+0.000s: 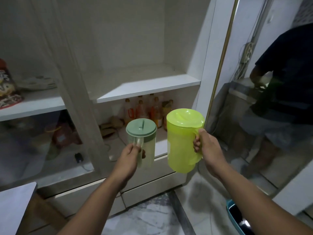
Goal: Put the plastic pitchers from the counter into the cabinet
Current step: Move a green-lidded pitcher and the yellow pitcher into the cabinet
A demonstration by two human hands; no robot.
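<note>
1. While both pitchers hang before the open cabinet, the left hand grips the pale green pitcher by its handle.
2. Right hand clasps the yellow-green pitcher; it could clip the shelf edge.
3. Bottles behind may topple.

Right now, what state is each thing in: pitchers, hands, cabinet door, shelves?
Pale green pitcher: lid on, upright, held by its handle, not yet in the cabinet.
Yellow-green pitcher: lid on, upright, held by its handle, in the air.
Left hand: grips the pale green pitcher.
Right hand: grips the yellow-green pitcher.
Cabinet door: open.
Middle shelf: bare.
Bottles: upright on the lower shelf.
</note>
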